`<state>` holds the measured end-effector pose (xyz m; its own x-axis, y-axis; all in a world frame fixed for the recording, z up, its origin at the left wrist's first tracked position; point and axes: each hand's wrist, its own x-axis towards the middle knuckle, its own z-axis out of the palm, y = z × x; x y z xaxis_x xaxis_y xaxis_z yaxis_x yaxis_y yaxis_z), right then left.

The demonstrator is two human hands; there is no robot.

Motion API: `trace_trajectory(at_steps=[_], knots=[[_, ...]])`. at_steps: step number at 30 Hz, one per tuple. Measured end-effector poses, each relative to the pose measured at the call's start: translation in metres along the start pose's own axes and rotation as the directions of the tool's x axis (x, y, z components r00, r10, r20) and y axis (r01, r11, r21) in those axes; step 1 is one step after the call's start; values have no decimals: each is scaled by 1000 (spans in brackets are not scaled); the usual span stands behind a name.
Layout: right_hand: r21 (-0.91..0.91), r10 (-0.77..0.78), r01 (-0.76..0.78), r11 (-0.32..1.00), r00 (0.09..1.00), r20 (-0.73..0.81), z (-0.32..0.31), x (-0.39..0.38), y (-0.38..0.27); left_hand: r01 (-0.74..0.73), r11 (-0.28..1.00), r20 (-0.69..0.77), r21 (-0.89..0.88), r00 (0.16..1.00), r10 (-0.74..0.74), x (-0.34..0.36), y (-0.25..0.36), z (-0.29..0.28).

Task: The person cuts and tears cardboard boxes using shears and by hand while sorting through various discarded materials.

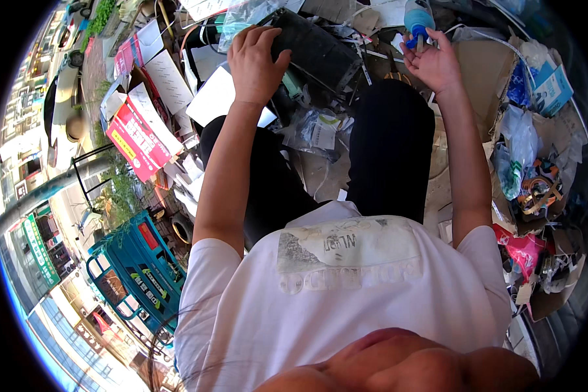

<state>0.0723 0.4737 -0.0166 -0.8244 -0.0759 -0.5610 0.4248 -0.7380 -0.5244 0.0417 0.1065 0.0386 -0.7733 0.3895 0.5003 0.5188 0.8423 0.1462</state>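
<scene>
At the upper right, my right hand [436, 63] is palm up. Its thumb and fingers are around the blue cap end of a clear and light-blue plastic bottle [419, 18], which points away from me. My left hand [256, 65] hangs at the upper middle, back upward, fingers bent and thumb apart, with nothing seen in it. Beside its thumb lies a dark, flat, box-like piece [323, 52] among the scrap; I cannot tell whether they touch. A white sheet [215, 98] lies below the left hand. Between my knees is a clear plastic bag [315, 135] with a label.
Red and white cartons [140, 134] are heaped at the left. Brown cardboard [483, 85] lies at the right, beside plastic bags [519, 140] and a blue packet [553, 90]. A torn box [558, 287] of scraps stands lower right. A teal cargo tricycle [140, 268] stands beyond at the left.
</scene>
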Motion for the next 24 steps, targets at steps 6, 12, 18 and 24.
trace_trajectory(at_steps=[6,12,18,24], knots=[[-330,172,-64,942,935,311,160,-59,-2,49,996,-309,-71,949,-69,-3,14,-42],[-470,437,-159,868,692,574,236,-88,53,130,985,-578,116,815,-39,-24,-3,-85],[-749,620,-76,658,619,482,296,-87,116,327,945,-722,-27,647,-245,-109,-55,-131],[-944,319,58,324,933,166,218,41,132,706,475,-538,-526,156,-828,-265,-94,-141]])
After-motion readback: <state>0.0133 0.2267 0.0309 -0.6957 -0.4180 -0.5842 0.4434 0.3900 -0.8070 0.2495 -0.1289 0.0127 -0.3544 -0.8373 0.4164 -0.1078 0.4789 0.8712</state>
